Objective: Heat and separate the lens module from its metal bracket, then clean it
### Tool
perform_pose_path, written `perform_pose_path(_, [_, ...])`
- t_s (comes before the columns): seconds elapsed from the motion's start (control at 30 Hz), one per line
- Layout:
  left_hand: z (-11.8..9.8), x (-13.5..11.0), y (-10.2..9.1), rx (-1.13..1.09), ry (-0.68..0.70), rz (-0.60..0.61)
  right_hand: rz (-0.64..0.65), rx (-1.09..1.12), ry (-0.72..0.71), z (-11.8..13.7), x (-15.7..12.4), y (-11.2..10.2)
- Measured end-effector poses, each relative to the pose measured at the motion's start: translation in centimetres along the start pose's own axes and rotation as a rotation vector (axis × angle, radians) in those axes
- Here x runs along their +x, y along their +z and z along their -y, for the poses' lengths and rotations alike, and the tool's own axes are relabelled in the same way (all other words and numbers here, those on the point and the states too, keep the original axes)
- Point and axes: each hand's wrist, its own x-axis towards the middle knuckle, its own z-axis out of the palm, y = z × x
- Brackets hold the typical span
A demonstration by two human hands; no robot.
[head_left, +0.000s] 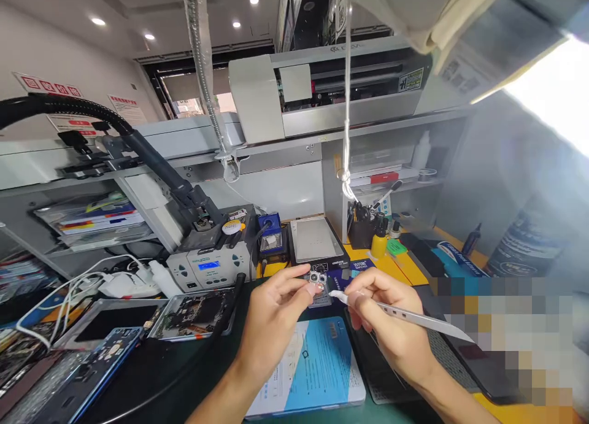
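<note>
My left hand [271, 316] is raised over the bench, its thumb and fingers pinched on a small camera module [317, 281] with two round lenses. My right hand [389, 316] grips a white metal tool [405, 316], tweezers by the look of it, like a pen. Its tip [332, 296] points left and sits just to the right of the module, almost touching it. Both hands hover above a blue and white booklet [313, 366] lying on the dark mat.
An opened phone [193, 313] and its parts lie at the left, beside a soldering station [209, 265] with a blue display. A heating plate [315, 240], a tool holder [363, 224] and a yellow bottle [380, 243] stand behind. Shelves and a large machine [322, 86] rise above.
</note>
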Motion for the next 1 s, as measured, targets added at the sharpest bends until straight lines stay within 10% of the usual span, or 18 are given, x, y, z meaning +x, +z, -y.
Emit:
perform_pose_path(0.2, [2.2, -2.7, -1.0, -0.077, -0.086, -0.073, 0.055, -0.045, 0.011, -0.3, -1.2, 1.6])
perform_pose_path(1.0, [3.5, -4.8, -1.3, 0.281, 0.321, -0.182, 0.021, -0.242, -0.227, 0.8, -2.2, 2.7])
